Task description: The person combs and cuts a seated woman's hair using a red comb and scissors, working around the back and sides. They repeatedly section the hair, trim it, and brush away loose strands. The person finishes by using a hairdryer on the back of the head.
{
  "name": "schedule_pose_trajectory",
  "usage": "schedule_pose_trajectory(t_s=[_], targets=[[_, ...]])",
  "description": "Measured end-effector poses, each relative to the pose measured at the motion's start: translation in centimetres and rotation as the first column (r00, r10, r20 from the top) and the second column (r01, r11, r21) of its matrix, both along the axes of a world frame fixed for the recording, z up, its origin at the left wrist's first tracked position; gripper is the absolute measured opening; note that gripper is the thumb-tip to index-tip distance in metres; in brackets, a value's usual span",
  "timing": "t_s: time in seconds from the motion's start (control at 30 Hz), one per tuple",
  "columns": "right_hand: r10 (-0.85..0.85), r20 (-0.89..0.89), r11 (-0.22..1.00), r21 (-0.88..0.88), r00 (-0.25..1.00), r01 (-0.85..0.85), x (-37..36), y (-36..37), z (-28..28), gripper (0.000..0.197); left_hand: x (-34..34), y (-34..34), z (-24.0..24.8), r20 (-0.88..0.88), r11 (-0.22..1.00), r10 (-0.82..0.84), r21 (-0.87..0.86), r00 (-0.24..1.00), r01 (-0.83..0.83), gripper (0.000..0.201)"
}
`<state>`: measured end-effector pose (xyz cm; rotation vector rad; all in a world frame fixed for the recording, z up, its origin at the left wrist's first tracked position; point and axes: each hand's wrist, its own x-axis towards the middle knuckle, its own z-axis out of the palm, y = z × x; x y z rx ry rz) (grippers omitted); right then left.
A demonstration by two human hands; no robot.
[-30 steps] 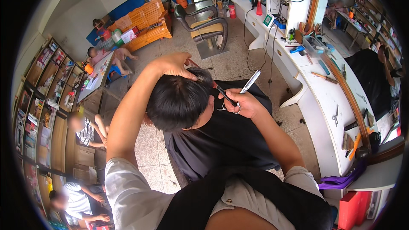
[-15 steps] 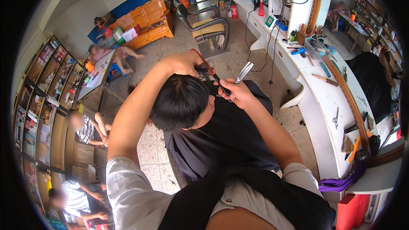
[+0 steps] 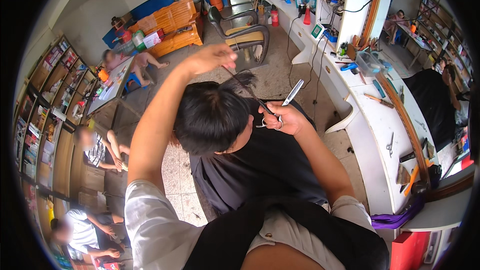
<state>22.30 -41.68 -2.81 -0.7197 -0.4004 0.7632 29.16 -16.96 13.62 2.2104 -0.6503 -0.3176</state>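
Observation:
A seated person's dark-haired head (image 3: pixel 207 120) is tipped forward below my hands, over a black cape (image 3: pixel 260 165). My left hand (image 3: pixel 210 61) is raised just above the hair, its fingers drawn together; what they pinch, if anything, I cannot make out. To its right, a lock of hair (image 3: pixel 242 81) stands up from the head. In front of the head, my right hand (image 3: pixel 287 119) is closed round a pair of scissors (image 3: pixel 294 91) with the blades pointing up and away. The same hand grips a dark, thin comb (image 3: pixel 260 104), which slants up toward my left fingertips.
At right, a white counter (image 3: pixel 370 120) carries a brush (image 3: pixel 379 101), more scissors (image 3: pixel 390 143) and a clear plastic box (image 3: pixel 369 62). A black barber chair (image 3: pixel 245 32) and wooden bench (image 3: pixel 170 22) stand farther off. Several people sit along the left, by shelves (image 3: pixel 42 120).
My left hand has lifted off the hair and opened a gap above it. My right hand has lowered slightly, and its comb now appears edge-on. The hair lock now stands up.

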Motion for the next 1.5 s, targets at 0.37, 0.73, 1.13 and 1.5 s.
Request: schedule_pose_trajectory(t_s=[0.37,0.73,1.13,1.5], targets=[[-0.064,-0.036,0.997,0.048,0.997,0.066,-0.6,-0.3,-0.3,0.027,-2.7,-0.3,0.4,-0.377,0.962,-0.215,0.079,0.901,0.263,0.037],[-0.466,0.612,0.737,-0.131,0.639,0.663,-4.1,3.4,2.5,0.03,-3.4,0.1,-0.6,-0.215,0.987,-0.129,0.065,0.968,0.146,0.049],[-0.231,0.287,0.839,-0.426,0.93,0.34,-4.1,-2.5,0.7,0.022,-4.9,-1.8,-0.5,-0.202,0.999,-0.052,-0.015,0.978,0.05,0.03],[0.089,0.508,0.839,-0.502,0.857,0.21,-3.9,0.0,4.1,0.026,-5.0,-1.9,-0.6,-0.186,0.993,-0.11,0.014,0.977,0.114,0.028]])
